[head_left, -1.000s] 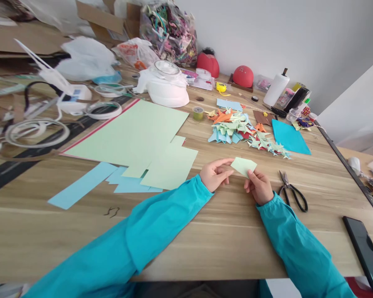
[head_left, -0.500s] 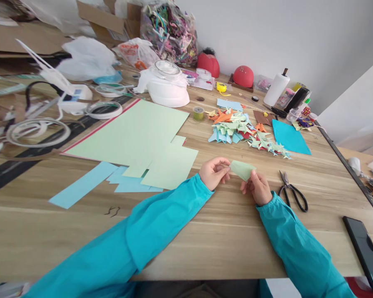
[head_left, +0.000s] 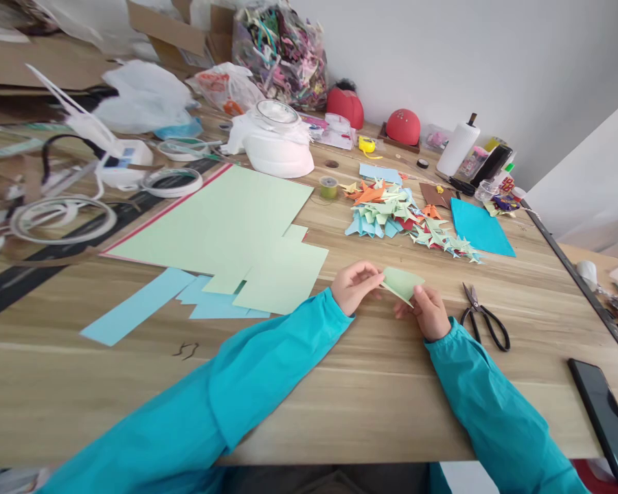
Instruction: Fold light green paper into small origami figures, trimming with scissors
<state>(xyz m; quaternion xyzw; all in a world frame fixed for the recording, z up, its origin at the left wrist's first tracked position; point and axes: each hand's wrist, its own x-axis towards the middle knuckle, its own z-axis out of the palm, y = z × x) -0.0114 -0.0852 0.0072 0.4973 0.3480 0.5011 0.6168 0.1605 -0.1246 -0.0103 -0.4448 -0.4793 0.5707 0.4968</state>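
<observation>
A small piece of light green paper (head_left: 402, 283) is held between my two hands, a little above the wooden table. My left hand (head_left: 356, 286) pinches its left edge between thumb and fingers. On the other side, my right hand (head_left: 426, 310) grips the right edge with the thumb on top. The lower edge of the paper looks folded or curled. Just right of my right hand lie black-handled scissors (head_left: 474, 317), blades pointing away. Beyond the hands rests a pile of folded paper pieces (head_left: 384, 209) in green, blue, orange and red.
Large light green sheets (head_left: 221, 219) and blue paper strips (head_left: 139, 305) lie to the left. A thread spool (head_left: 328, 187) stands behind the hands. At the right are a turquoise sheet (head_left: 481, 226) and a black phone (head_left: 605, 415). Tape rolls (head_left: 172, 182) sit far left.
The green paper has tilted slightly, and its lower edge now shows as a curled or folded border. My left fingers have shifted a little along it. Nothing else has moved.
</observation>
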